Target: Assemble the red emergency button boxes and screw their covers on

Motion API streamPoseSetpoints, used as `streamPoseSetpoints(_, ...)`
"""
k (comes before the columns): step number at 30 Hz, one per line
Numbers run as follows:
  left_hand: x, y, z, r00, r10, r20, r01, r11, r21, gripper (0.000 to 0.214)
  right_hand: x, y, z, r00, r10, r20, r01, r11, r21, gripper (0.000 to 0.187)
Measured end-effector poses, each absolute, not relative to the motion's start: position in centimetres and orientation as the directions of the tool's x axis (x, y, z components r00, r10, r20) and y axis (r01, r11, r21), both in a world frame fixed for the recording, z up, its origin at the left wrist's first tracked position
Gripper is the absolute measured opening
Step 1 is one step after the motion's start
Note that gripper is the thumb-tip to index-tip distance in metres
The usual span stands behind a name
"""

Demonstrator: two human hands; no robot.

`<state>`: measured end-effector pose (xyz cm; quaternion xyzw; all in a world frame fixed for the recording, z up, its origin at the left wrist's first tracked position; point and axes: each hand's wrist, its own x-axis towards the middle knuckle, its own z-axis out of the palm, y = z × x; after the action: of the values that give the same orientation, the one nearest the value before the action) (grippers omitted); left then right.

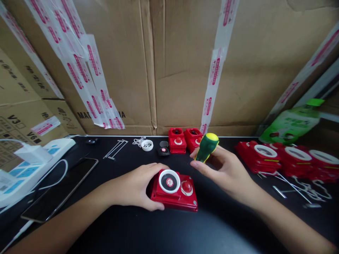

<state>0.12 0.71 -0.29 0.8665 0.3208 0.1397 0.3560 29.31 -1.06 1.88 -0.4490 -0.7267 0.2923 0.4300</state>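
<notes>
My left hand (137,187) grips the left side of a red alarm box (176,203) on the black table. The box carries a white ring around a dark disc with a red-and-white emblem, and a red dome beside it. A screw shows at its lower right corner. Above and to the right of the box, my right hand (225,165) holds a screwdriver (208,146) by its green-and-yellow handle, between thumb and fingers. The screwdriver's shaft and tip are hidden from view. Its handle is apart from the box.
Two red boxes (177,141), a dark disc part (163,150) and a white ring with small parts (147,145) stand at the back. Metal rods (116,149) lie left. More red boxes (258,157), loose rods (293,187) and a green bottle (291,123) are right; a phone (60,188) and power strip (34,167) left.
</notes>
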Motion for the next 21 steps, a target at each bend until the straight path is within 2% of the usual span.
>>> streamPoseSetpoints(6,-0.28,0.98,-0.51,0.737,0.675,0.026,0.474,-0.545,0.692,0.111,29.41,-0.64,1.61,-0.25,0.906,0.342,0.387,0.417,-0.823,0.032)
streamPoseSetpoints(11,-0.24,0.94,-0.31,0.743,0.669,0.014,0.49,-0.557,0.671,0.097,29.38,-0.74,1.75,-0.254,0.9,0.355,0.445,0.435,-0.783,0.026)
streamPoseSetpoints(13,-0.26,1.0,-0.32,0.745,0.667,0.02,0.477,-0.552,0.684,0.093,29.24,-0.94,1.89,-0.239,0.906,0.35,0.437,0.422,-0.795,0.026)
streamPoseSetpoints(18,-0.48,1.22,-0.46,0.738,0.673,0.048,0.435,-0.529,0.729,0.1,29.08,-1.17,2.06,-0.204,0.937,0.284,0.375,0.343,-0.861,0.03)
streamPoseSetpoints(21,-0.52,1.26,-0.32,0.747,0.663,0.058,0.425,-0.542,0.725,0.091,29.22,-1.06,2.07,-0.206,0.938,0.279,0.365,0.338,-0.868,0.028)
